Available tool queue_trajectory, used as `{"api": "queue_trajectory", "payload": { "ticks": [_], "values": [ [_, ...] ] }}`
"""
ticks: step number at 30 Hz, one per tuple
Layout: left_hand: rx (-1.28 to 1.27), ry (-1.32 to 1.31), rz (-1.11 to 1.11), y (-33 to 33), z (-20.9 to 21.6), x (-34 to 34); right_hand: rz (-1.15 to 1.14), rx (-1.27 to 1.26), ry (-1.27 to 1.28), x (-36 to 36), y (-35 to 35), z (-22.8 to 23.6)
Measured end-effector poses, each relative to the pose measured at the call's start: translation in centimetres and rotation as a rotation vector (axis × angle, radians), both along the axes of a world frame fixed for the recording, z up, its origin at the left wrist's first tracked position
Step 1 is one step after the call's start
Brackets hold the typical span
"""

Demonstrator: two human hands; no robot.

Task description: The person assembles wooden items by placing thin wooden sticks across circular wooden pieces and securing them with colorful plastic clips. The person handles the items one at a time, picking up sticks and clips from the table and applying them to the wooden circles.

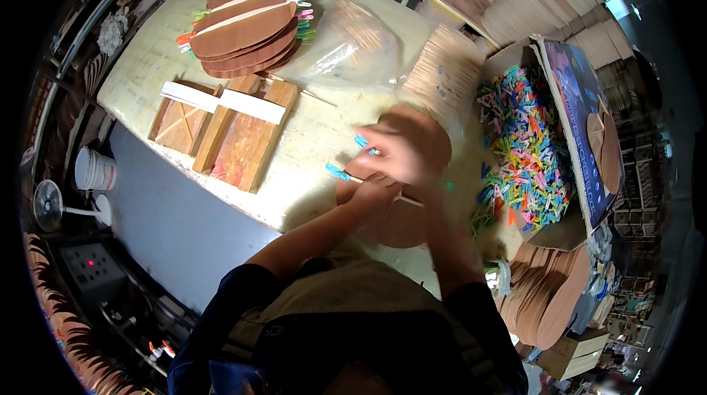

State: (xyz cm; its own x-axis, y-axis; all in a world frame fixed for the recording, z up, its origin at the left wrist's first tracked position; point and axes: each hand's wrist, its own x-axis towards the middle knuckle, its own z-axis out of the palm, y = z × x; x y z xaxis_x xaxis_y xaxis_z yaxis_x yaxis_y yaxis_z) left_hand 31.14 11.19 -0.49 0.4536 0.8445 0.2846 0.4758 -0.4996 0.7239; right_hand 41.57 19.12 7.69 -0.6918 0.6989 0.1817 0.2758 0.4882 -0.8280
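Note:
In front of me lies a brown fan-shaped panel [401, 227] with a pale wooden stick [410, 201] across it. My left hand [374, 197] is closed on the panel at the stick, its fingertips partly covered by the other hand. A blue clothespin [337, 172] sits at the panel's left edge, by the stick's end. Just above, my right hand [401, 155] is smeared by motion; its fingers are bent around another small blue clothespin [360, 141]. A second brown panel [429, 126] lies behind the right hand.
To the right, a carton [545, 63] holds many colourful clothespins [523, 152]. Bundled sticks [442, 71] and a clear plastic bag [339, 56] lie at the back. Wooden jigs [250, 137] and a stack of clipped panels [243, 23] are on the left. More panels [541, 295] stand at lower right.

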Motion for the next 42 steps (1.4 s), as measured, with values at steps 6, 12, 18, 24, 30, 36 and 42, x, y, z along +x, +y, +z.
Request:
{"api": "queue_trajectory", "payload": {
  "ticks": [6,12,18,24,30,36,42],
  "values": [
    [0.289,-0.075,0.255,-4.1,1.3,-2.7,-1.383,0.689,-0.478,31.1,-10.7,11.1],
    [-0.636,-0.434,0.706,-9.8,-2.7,-6.2,-2.277,-0.404,-1.514,45.4,-31.5,10.5],
    [-1.122,-0.895,0.311,-8.4,-2.5,-7.8,-2.14,-0.348,-0.976,48.4,-37.4,5.1],
    [-0.835,-1.065,0.359,-6.0,4.9,-14.2,-2.127,-0.307,0.067,49.0,-38.8,5.2],
    [-0.223,-1.147,0.659,6.6,9.0,-27.3,-1.9,-0.241,0.767,46.7,-39.7,10.8],
    [-0.216,-1.303,0.885,16.1,6.9,-40.1,-1.752,-0.091,0.763,40.4,-38.2,15.7],
    [0.175,-0.855,1.199,17.3,5.5,-36.9,-1.634,0.109,0.43,30.9,-27.1,8.2]
  ]
}}
